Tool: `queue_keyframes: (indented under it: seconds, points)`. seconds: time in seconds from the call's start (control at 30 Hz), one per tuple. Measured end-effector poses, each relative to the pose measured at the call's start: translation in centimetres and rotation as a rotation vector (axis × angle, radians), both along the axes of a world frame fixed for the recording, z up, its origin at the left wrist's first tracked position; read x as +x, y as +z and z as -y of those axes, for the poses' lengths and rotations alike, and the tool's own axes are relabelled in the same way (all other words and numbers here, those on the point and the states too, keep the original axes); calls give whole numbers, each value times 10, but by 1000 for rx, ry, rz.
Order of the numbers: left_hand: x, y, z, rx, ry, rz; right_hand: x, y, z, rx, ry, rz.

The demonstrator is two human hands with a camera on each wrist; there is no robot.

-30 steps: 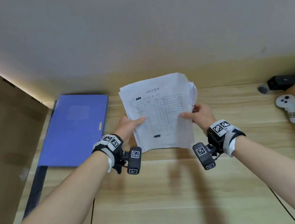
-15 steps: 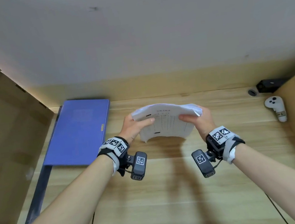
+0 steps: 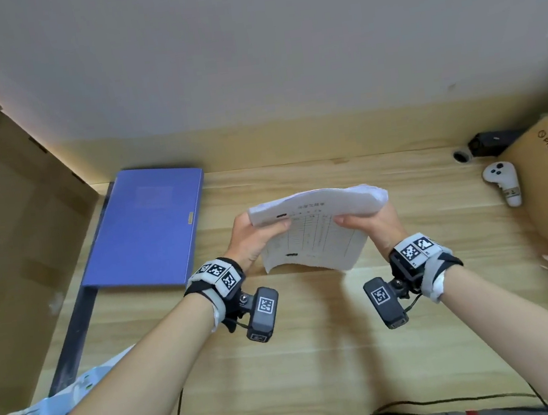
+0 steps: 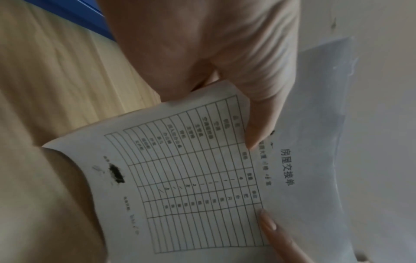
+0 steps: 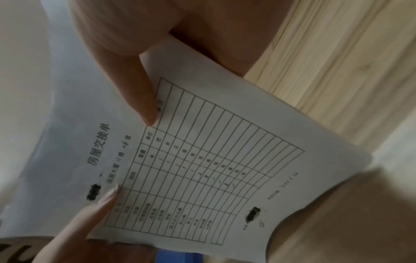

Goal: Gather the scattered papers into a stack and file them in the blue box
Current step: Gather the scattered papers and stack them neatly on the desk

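Paper this thin flops: the stack of papers (image 3: 316,226), held above the wooden desk (image 3: 316,340), bows, left hand (image 3: 252,241) and right hand (image 3: 371,226) pinching its side edges; probably needs support underneath.

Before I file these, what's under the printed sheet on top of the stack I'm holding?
More white sheet edges show beneath it at the paper stack. How many, or what's printed on them, is covered. Left hand and right hand grip it.

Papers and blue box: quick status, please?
Left hand and right hand both grip the paper stack, held above the wooden desk. Blue box lies closed, left of the stack. Nothing between them.
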State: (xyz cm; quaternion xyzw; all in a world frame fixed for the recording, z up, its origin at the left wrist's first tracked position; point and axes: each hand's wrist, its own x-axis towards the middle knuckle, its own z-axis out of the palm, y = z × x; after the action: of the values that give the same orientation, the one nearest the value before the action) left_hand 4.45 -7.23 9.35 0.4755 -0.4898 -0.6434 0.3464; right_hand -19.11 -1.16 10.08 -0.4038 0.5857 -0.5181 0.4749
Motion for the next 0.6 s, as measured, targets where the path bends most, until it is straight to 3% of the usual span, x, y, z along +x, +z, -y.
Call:
queue_keyframes:
  seconds: [0.17,0.37,0.6]
  points:
    - [3,-23,-26,83,-29,0,4,-26,-28,92,-20,-43]
    - [-10,-27,-28,133,-45,68,-18,-27,-33,245,-133,8]
    - [-52,-61,-33,257,-113,390,-68,-65,-31,398,-217,-47]
